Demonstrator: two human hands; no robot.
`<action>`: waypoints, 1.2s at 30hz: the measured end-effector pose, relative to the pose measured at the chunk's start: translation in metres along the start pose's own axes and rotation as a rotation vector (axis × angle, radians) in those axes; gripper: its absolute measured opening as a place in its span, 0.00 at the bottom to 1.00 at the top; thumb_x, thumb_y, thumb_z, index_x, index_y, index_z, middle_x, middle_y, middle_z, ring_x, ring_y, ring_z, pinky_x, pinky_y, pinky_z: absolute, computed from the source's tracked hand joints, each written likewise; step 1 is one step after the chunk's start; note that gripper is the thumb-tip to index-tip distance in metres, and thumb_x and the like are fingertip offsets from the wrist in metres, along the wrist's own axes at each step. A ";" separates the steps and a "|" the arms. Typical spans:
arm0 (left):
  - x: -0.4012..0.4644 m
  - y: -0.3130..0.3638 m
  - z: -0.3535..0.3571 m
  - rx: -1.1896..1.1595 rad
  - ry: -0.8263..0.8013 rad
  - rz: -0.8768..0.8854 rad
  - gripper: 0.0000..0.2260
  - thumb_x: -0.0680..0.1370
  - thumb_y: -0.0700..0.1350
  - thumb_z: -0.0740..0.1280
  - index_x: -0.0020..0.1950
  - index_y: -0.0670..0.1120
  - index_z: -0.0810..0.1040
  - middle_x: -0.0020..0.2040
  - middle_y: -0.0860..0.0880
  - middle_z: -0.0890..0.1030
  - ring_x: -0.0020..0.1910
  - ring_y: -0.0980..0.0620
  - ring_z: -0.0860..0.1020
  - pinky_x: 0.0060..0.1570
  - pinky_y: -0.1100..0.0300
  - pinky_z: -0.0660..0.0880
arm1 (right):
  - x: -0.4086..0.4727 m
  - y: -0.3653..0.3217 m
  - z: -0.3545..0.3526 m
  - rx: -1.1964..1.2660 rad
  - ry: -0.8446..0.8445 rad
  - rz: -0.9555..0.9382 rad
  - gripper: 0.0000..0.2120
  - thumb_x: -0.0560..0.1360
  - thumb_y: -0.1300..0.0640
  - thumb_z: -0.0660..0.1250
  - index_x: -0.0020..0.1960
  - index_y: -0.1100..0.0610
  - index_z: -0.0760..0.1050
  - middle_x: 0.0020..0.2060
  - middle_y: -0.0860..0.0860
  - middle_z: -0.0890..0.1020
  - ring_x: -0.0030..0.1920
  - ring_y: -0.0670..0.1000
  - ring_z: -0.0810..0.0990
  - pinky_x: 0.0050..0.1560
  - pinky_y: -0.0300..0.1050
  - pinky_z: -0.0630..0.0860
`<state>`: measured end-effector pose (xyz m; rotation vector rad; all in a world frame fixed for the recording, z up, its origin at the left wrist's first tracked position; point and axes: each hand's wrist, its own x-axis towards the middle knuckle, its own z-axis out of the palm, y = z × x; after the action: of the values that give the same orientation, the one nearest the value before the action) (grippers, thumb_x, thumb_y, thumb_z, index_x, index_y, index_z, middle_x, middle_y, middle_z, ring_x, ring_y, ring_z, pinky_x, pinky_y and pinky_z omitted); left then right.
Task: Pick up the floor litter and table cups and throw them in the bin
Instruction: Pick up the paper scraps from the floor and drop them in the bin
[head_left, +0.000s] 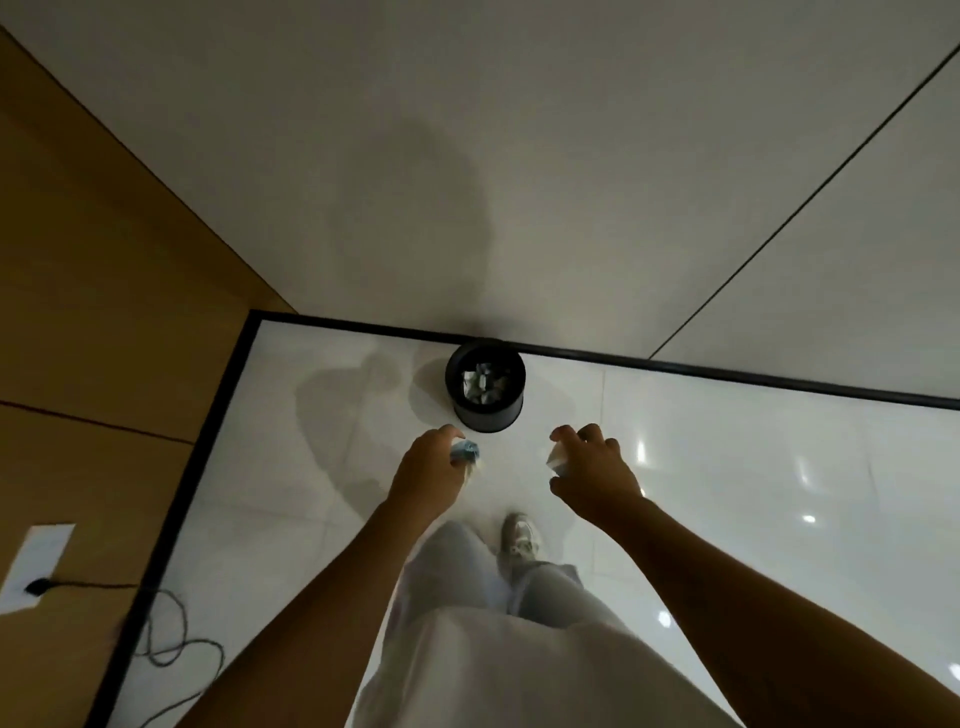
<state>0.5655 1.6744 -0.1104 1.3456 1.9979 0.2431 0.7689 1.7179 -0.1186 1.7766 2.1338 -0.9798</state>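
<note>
A round black bin (485, 383) stands on the glossy white floor against the wall's black skirting, with crumpled pale litter visible inside. My left hand (431, 470) is held out in front of me, just below and left of the bin, gripping a small bluish crumpled cup (464, 451). My right hand (595, 470) is stretched out below and right of the bin, its fingers curled round a white paper cup (557, 459), of which only an edge shows. Both hands are above the floor, short of the bin's mouth.
A grey wall rises behind the bin and a wood-panelled wall (93, 291) stands on the left. A black cable (166, 639) runs from a wall socket (36, 569) onto the floor at the lower left. My legs and one shoe (519, 540) are below.
</note>
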 end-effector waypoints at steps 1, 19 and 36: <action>0.017 0.000 -0.002 -0.008 -0.004 -0.010 0.11 0.79 0.41 0.64 0.60 0.40 0.75 0.56 0.42 0.79 0.55 0.44 0.78 0.53 0.57 0.73 | 0.012 -0.005 0.000 0.013 -0.012 0.026 0.28 0.73 0.55 0.68 0.70 0.49 0.63 0.63 0.54 0.68 0.60 0.59 0.70 0.54 0.51 0.75; 0.321 -0.039 0.067 -0.032 -0.219 -0.044 0.18 0.78 0.42 0.65 0.67 0.42 0.71 0.63 0.42 0.76 0.61 0.42 0.75 0.57 0.53 0.72 | 0.192 -0.026 0.065 0.237 -0.042 0.283 0.27 0.75 0.50 0.69 0.71 0.47 0.62 0.69 0.51 0.65 0.65 0.54 0.68 0.60 0.44 0.74; 0.302 -0.117 0.043 0.159 -0.255 0.084 0.16 0.80 0.47 0.61 0.67 0.47 0.70 0.66 0.47 0.74 0.64 0.50 0.73 0.58 0.59 0.74 | 0.321 -0.076 0.080 0.205 0.080 0.221 0.32 0.75 0.50 0.69 0.74 0.47 0.59 0.74 0.56 0.59 0.71 0.62 0.61 0.68 0.56 0.67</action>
<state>0.4436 1.8760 -0.3362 1.4814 1.7791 -0.0494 0.5946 1.9226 -0.3259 2.1279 1.8841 -1.1189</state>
